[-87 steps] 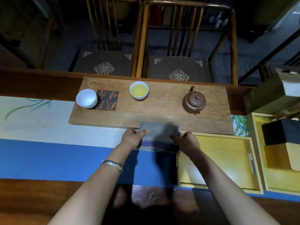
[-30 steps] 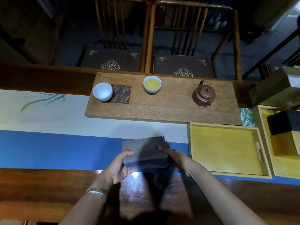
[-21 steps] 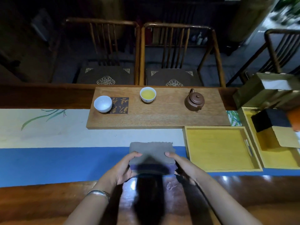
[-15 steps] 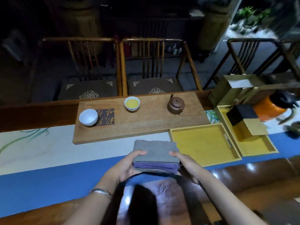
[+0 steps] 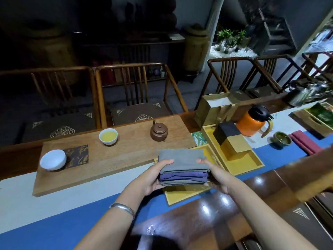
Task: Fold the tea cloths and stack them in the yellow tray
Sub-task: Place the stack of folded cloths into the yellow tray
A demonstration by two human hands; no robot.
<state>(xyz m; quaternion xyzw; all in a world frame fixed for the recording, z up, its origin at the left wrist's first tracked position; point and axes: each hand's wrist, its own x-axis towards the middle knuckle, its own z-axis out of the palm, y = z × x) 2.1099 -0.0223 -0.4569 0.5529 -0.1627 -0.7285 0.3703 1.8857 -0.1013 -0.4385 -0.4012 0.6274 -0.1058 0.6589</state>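
Head view: we hold the stack of folded tea cloths between our two hands, above the yellow tray, which it mostly hides. Our left hand grips the stack's left end, thumb on the grey top cloth, fingers curled beneath. Our right hand grips the right end the same way. A purple cloth shows between grey layers. The wooden board lies just beyond, bearing a teapot.

Wooden table — blue-white runner
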